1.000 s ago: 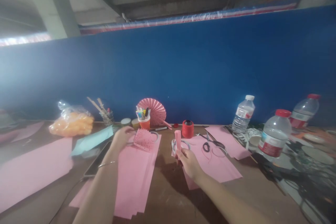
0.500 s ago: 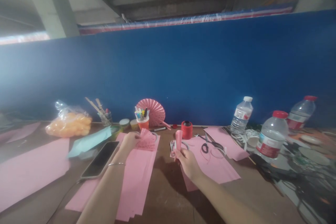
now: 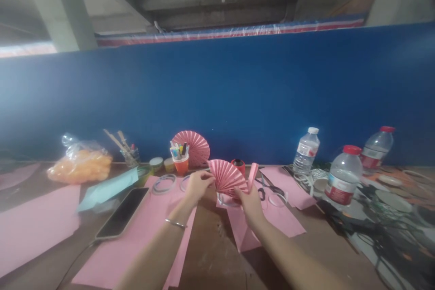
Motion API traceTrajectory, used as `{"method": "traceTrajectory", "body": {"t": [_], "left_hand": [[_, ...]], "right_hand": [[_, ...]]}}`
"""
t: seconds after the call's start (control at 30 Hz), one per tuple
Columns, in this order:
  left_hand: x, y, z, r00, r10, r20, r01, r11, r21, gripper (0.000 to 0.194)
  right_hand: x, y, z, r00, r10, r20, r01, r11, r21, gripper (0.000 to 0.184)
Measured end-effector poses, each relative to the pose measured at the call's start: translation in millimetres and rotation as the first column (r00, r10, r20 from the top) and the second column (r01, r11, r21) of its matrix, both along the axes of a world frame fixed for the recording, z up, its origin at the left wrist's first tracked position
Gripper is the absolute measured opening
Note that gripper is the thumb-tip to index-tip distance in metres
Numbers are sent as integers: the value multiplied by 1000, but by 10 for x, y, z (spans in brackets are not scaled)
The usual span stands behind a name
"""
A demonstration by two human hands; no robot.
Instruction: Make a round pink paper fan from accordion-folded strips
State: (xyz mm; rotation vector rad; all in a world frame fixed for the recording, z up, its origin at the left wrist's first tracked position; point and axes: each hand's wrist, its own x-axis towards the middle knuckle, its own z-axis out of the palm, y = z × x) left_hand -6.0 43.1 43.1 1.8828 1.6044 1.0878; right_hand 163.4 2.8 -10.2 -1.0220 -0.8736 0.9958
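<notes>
Head view: pleated pink paper fan (image 3: 228, 177), spread above the surface (image 3: 212, 249) toward the far edge, opposite ends pinched by left hand (image 3: 200, 186) and right hand (image 3: 250, 201); probably light, springy, easily creased, best held by its end folds.

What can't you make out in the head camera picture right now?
All in the head view:
Red spool: lower part hidden behind the held pink fan.
Far pink fan: lower left hidden by the pen cup.
Front red-capped bottle: label print too blurred to read.
Left pink sheet: cut off by the picture's left edge.
</notes>
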Motion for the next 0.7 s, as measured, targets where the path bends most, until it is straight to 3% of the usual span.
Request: {"method": "traceTrajectory", "body": {"t": [0.2,0.27,0.33,0.37,0.4,0.53,0.57,0.63,0.7], "left_hand": [[-801,65,139,950,262,-172,-265,964,3,10],[-911,30,170,929,304,-213,-311,951,1,14],[-859,-3,213,919,334,-211,-335,942,31,33],[-780,-15,240,933,306,-189,-305,952,34,40],[-675,-26,268,978,191,-87,-194,981,-25,44],[-187,-117,324,997,-70,42,75,984,-162,31],[-89,-152,315,983,-154,99,171,965,-197,31],[47,-218,274,878,-298,376,405,879,-250,30],[105,-249,220,811,-267,520,432,873,-226,29]], "right_hand": [[94,54,78,997,-2,-76,3,1000,12,36],[102,47,99,997,-6,-75,7,1000,16,35],[100,36,112,996,17,-88,-14,999,33,36],[97,30,117,994,40,-99,-35,998,46,37],[92,24,121,992,66,-111,-60,997,58,39],[71,-4,140,984,127,-121,-117,989,85,44],[69,-13,147,985,133,-111,-123,988,91,44],[70,-30,163,986,145,-88,-135,985,109,43],[82,-41,180,984,162,-79,-151,981,125,43]]}}
